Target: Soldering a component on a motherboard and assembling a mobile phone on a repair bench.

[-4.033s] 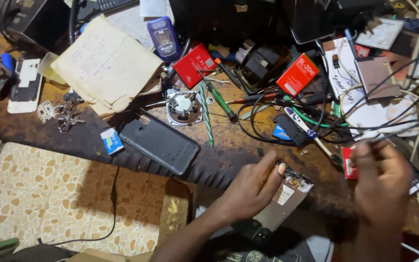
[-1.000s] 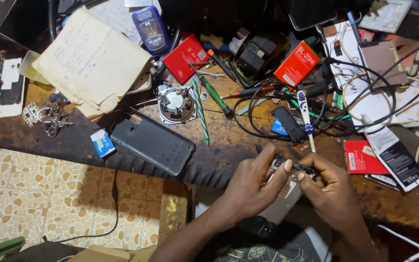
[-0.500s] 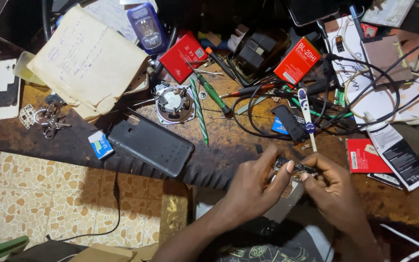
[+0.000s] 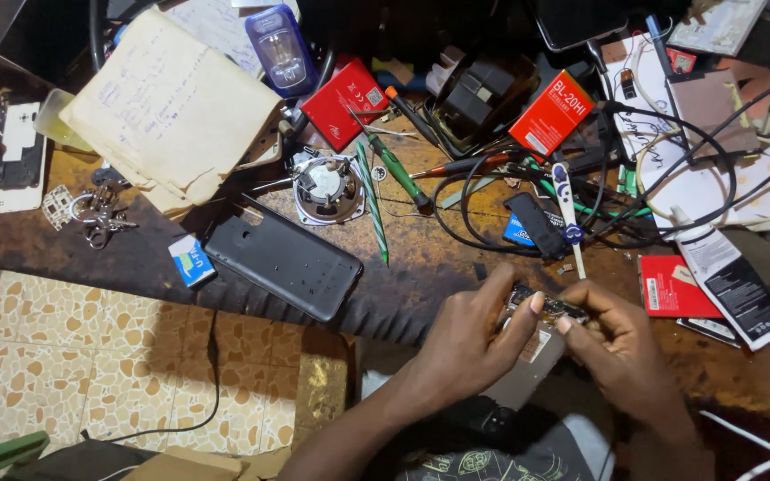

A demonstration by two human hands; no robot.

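While both hands meet over the bench (image 4: 135,258) edge, the left hand (image 4: 470,343) and right hand (image 4: 621,343) pinch the ends of a small dark part (image 4: 550,307) between fingertips, just above a grey phone (image 4: 528,370) held at the lap. Behind them lie a black back cover (image 4: 282,258), a round speaker (image 4: 324,187), a green screwdriver (image 4: 401,169), red boxes (image 4: 552,111) and tangled cables (image 4: 492,218). Nothing shows inside the boxes.

Red rectangular box (image 4: 549,113), white print, upper centre of bench; second red box (image 4: 346,101) left of it, white label patch; small blue-and-white packet (image 4: 192,260) at bench edge beside dark phone back cover (image 4: 283,258); flat red pack (image 4: 672,287), right; black-and-white sachet (image 4: 733,285) beside it
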